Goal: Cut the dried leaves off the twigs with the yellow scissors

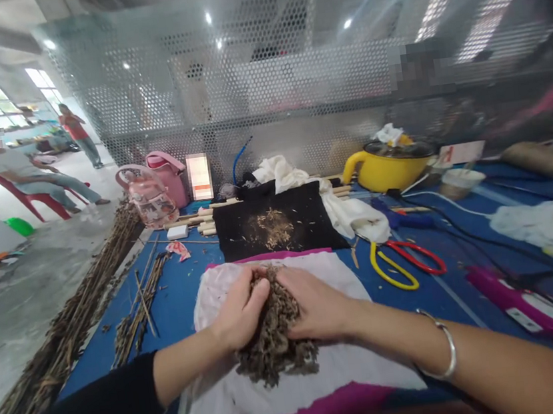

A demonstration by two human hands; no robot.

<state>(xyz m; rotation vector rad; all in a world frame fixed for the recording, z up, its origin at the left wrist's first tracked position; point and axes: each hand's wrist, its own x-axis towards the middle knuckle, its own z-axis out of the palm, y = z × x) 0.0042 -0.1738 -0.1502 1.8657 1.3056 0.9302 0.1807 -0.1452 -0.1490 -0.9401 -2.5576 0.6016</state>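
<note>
A heap of dry, crumpled brown plant matter [277, 334] lies on a white cloth [346, 366] with magenta edges. My left hand [243, 308] presses against the heap's left side, its thumb over the top. From the right, my right hand [313, 303] cups the same heap, its fingertips partly hidden in it. Both hands are closed around the material. Just beyond the heap, a black cloth [232, 232] holds scattered small tan bits [274, 227].
Yellow-and-red-handled scissors [395, 273] and a magenta power strip [520, 304] lie right. A yellow pot [393, 169] and pink bottle [152, 199] stand behind. Dry stalks [140, 304] lie left. One person [19, 161] sits far left; another [76, 131] stands beyond.
</note>
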